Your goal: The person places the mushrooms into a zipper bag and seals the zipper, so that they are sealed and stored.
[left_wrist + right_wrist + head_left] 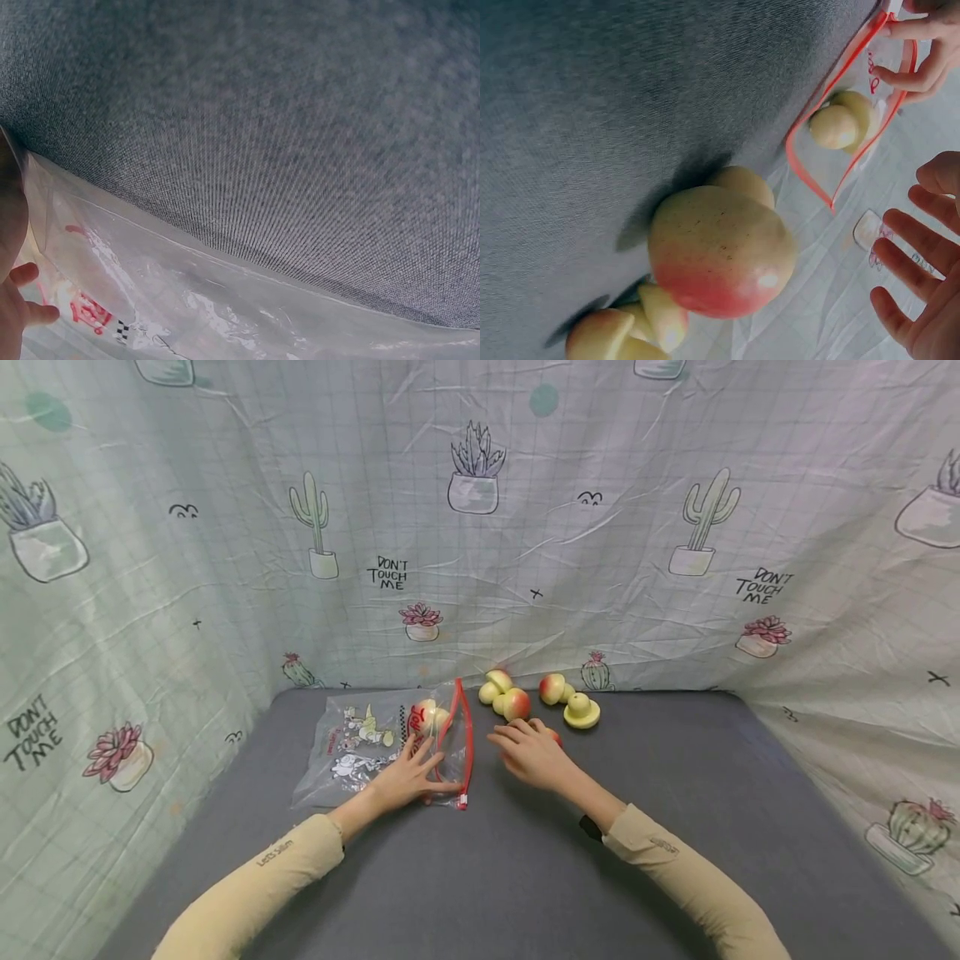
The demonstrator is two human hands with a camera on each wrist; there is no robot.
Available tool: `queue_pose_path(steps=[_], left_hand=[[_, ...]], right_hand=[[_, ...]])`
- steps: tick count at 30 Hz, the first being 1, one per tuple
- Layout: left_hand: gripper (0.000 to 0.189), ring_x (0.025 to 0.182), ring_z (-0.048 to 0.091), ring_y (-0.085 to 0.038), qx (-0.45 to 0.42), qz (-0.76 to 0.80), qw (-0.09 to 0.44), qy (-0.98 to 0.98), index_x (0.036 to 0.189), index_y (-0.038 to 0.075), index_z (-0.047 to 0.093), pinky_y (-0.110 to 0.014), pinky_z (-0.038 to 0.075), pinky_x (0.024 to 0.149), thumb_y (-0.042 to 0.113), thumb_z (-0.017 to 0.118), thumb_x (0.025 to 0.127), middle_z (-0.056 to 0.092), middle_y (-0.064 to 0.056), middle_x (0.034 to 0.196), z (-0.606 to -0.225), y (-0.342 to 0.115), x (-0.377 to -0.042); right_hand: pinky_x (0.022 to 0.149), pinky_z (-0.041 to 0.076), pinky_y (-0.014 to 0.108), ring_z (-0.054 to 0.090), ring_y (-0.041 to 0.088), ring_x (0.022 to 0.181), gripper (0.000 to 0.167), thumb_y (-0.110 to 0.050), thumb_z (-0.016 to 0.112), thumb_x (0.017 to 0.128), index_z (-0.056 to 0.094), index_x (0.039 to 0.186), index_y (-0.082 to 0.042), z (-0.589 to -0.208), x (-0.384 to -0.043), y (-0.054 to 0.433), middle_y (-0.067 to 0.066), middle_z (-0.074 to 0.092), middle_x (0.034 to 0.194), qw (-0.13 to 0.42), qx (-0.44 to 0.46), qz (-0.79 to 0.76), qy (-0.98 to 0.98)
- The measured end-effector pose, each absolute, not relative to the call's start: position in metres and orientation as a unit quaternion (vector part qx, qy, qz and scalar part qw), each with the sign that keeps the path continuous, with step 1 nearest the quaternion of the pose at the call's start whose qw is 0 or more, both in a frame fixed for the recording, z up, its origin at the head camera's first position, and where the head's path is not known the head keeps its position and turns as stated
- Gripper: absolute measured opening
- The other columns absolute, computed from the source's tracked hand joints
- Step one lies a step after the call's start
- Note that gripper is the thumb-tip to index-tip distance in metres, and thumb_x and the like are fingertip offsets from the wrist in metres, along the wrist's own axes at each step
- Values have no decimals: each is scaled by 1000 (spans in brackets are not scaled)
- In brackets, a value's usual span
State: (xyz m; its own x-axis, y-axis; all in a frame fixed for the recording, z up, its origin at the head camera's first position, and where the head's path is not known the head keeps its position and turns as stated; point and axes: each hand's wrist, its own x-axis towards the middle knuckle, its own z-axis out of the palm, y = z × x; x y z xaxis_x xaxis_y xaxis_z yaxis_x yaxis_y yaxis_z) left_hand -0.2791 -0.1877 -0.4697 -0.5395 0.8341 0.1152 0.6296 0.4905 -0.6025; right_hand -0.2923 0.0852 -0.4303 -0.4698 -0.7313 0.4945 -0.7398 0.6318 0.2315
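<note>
My left hand (406,775), fingers spread, rests at the mouth of a clear zip bag (348,718) with a red edge and printed cartoon figures. In the right wrist view, its fingers (904,79) lie at the red edge, and the mouth gapes. Inside the bag is a yellow mushroom-shaped piece (834,126), its round stem toward the opening. My right hand (536,756) hovers right of the bag, partly hiding a mushroom-shaped piece (721,251) with a yellow and red cap. In the right wrist view its fingers are spread, apart from that piece.
Behind my right hand lie several more yellow and red mushroom-shaped pieces (517,703), one with its stem up (582,712). They lie near the back edge of the dark grey table (480,885). A cactus-print curtain (525,577) hangs behind and at both sides.
</note>
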Motion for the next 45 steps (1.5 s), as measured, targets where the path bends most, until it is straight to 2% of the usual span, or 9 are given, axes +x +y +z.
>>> queue_pose_path(steps=[10, 18, 27, 36, 45], left_hand=[[57, 121, 41, -37, -441, 244, 208, -839, 129, 50, 34, -57, 36, 93, 46, 56, 76, 48, -7, 124, -473, -189, -280], [56, 122, 41, -37, -438, 241, 200, -843, 129, 49, 34, -58, 35, 93, 46, 54, 77, 48, -7, 125, -473, -188, -280], [56, 123, 40, -38, -436, 245, 193, -844, 130, 49, 33, -58, 33, 95, 45, 53, 78, 49, -7, 127, -473, -188, -280], [57, 123, 40, -37, -434, 250, 189, -844, 131, 49, 32, -58, 33, 95, 44, 54, 78, 48, -7, 128, -471, -188, -280], [56, 123, 40, -36, -433, 263, 188, -841, 131, 49, 31, -58, 32, 95, 45, 52, 79, 49, -6, 128, -471, -188, -279]], right_hand=[[79, 40, 42, 53, 22, 101, 38, -18, 64, 79, 58, 116, -12, -433, -290, 101, 4, 61, 113, 269, 401, 20, -875], [83, 37, 45, 47, 26, 110, 46, -24, 63, 81, 52, 124, -12, -441, -290, 114, 9, 54, 124, 230, 362, 19, -903], [82, 37, 48, 44, 29, 113, 50, -25, 64, 81, 50, 127, -10, -451, -291, 125, 11, 51, 127, 217, 346, 7, -913], [81, 37, 51, 42, 33, 114, 64, -29, 70, 74, 46, 130, -11, -455, -294, 131, 16, 44, 133, 207, 329, 3, -921], [81, 38, 53, 43, 31, 114, 70, -33, 71, 74, 41, 134, -12, -459, -303, 133, 13, 42, 135, 194, 322, -4, -927]])
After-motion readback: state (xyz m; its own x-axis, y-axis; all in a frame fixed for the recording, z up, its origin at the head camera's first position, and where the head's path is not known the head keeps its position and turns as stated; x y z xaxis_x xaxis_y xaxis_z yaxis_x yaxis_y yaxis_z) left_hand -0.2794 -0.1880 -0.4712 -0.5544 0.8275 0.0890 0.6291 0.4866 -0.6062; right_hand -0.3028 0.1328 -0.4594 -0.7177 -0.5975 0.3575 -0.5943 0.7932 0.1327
